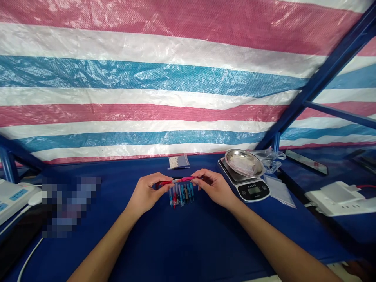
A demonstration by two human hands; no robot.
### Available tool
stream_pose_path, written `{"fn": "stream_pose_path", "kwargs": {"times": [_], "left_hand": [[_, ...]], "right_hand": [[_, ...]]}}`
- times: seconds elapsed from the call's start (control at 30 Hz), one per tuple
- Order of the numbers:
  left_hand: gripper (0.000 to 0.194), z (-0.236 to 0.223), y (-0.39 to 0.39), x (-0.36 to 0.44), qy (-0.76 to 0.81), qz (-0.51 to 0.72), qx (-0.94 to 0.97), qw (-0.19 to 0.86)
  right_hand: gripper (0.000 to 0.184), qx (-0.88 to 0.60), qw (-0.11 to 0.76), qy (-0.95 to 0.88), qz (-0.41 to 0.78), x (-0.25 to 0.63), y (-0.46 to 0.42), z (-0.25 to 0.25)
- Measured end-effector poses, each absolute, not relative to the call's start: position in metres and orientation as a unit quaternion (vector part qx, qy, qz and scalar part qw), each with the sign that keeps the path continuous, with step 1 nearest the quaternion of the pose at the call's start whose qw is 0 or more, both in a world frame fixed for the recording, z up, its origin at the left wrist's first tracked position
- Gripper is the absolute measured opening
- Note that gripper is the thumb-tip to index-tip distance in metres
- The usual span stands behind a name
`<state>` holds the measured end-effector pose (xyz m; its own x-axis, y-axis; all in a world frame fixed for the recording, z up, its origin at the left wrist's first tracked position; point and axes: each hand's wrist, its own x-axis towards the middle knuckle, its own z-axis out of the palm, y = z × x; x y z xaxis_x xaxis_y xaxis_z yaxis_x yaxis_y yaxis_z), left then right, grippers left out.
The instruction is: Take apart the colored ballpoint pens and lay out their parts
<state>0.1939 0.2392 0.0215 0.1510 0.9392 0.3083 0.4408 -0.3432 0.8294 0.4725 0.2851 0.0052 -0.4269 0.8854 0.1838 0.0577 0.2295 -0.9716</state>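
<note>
My left hand (148, 192) and my right hand (214, 186) are both closed in a pinch on the two ends of a thin red stick-like piece (178, 180), held level just above the blue table cloth (182, 243). Right under it lies a short row of several small blue, red and dark pieces (181, 194), side by side on the cloth. A small clear bag of pale bits (178, 161) lies just behind the hands.
A kitchen scale (249, 184) with a steel bowl (244, 162) stands right of my right hand, with clear bags (279, 190) beside it. White power strips sit at the far left (14, 196) and far right (337, 197). A striped tarp (176, 78) hangs behind.
</note>
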Motion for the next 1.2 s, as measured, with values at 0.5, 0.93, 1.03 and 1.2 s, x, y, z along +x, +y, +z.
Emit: {"fn": "stream_pose_path", "kwargs": {"times": [0.5, 0.93, 1.03, 1.2], "left_hand": [[0.017, 0.015, 0.239, 0.199, 0.470, 0.423, 0.718, 0.291], [0.013, 0.014, 0.236, 0.199, 0.434, 0.432, 0.747, 0.258], [0.014, 0.014, 0.235, 0.201, 0.417, 0.431, 0.767, 0.228], [0.018, 0.011, 0.233, 0.208, 0.393, 0.394, 0.821, 0.131]], "right_hand": [[0.029, -0.350, 0.355, -0.763, 0.412, 0.478, 0.281, 0.015], [0.047, -0.375, 0.323, -0.765, 0.412, 0.468, 0.271, 0.015], [0.064, -0.412, 0.309, -0.732, 0.447, 0.464, 0.271, 0.010], [0.077, -0.456, 0.294, -0.694, 0.473, 0.461, 0.270, 0.005]]}}
